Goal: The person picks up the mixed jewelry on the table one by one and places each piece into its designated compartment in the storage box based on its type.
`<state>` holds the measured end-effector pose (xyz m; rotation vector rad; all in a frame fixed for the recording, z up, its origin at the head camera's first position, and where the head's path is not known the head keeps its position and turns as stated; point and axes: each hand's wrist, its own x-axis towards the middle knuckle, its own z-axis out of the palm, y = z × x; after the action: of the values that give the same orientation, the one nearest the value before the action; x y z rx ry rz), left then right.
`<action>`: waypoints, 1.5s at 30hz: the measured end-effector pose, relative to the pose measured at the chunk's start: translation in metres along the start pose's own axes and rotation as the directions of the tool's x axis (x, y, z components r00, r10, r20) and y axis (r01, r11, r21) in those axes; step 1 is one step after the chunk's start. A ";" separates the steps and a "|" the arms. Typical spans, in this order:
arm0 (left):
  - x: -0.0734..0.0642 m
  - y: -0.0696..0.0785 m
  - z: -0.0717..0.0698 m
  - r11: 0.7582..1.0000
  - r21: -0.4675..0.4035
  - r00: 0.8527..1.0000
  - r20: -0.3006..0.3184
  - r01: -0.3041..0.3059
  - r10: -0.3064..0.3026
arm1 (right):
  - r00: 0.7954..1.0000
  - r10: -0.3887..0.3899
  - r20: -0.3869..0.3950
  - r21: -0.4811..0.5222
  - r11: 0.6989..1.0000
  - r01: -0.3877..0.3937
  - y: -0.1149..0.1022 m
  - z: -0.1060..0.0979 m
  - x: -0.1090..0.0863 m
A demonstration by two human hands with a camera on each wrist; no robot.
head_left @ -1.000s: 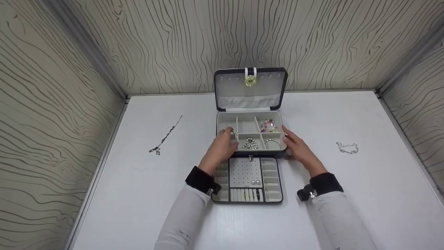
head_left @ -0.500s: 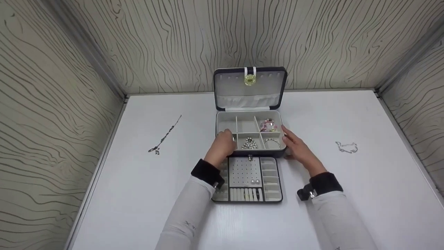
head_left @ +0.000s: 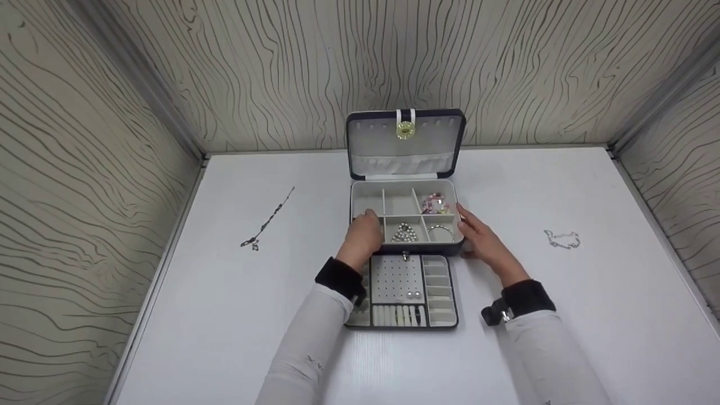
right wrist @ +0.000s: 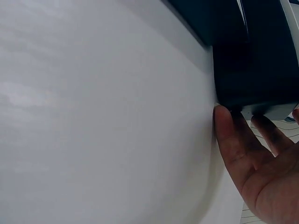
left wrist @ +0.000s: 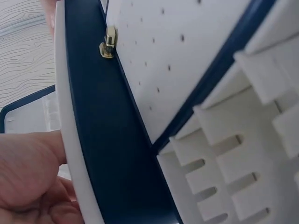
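Note:
A dark blue jewelry box [head_left: 433, 248] stands with its lid up and a divided front tray [head_left: 396, 278] out before it. My left hand [head_left: 363, 232] reaches into the front left compartment, fingers curled down; what they hold, if anything, is hidden. In the left wrist view its thumb lies at the box's pale rim [left wrist: 74, 154]. My right hand [head_left: 488, 244] rests against the box's right side, fingers extended and touching its wall, as the right wrist view also shows. Inside sit a pink beaded bracelet [head_left: 435, 203], a heap of pearl beads [head_left: 404, 232] and a bangle [head_left: 441, 229].
A dark chain necklace [head_left: 268, 221] lies on the white table left of the box. A silver chain bracelet [head_left: 562, 238] lies to the right. Two pearl studs [head_left: 413, 295] sit on the tray's perforated panel. Patterned walls [head_left: 270, 73] enclose the table.
My left hand has shifted slightly right and its fingers have gone down into the front left compartment. The shiny piece seen at its fingertips is now out of sight. The right hand stays put.

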<state>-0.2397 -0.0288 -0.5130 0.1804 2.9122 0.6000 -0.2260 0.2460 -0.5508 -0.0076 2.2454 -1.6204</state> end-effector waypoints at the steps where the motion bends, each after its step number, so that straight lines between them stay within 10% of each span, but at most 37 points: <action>1: 0.000 0.000 0.000 1.000 0.004 1.000 0.001 -0.003 0.003 | 1.000 0.000 0.000 -0.001 1.000 0.000 0.000 0.000 0.000; 15: -0.002 0.000 0.000 0.992 0.117 0.999 0.030 -0.043 0.040 | 1.000 -0.003 -0.010 -0.025 1.000 0.003 0.002 0.000 0.000; 29: -0.011 -0.002 0.000 0.997 0.013 0.997 -0.004 -0.081 0.081 | 1.000 -0.004 -0.001 -0.012 1.000 0.004 0.003 -0.001 0.001; 45: -0.052 -0.017 -0.023 0.974 -0.144 0.984 -0.042 -0.177 0.172 | 1.000 -0.010 0.001 -0.020 1.000 0.010 0.002 0.000 0.001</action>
<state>-0.1942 -0.0609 -0.4922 0.4150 2.8839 0.8495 -0.2268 0.2464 -0.5528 -0.0247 2.2637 -1.6026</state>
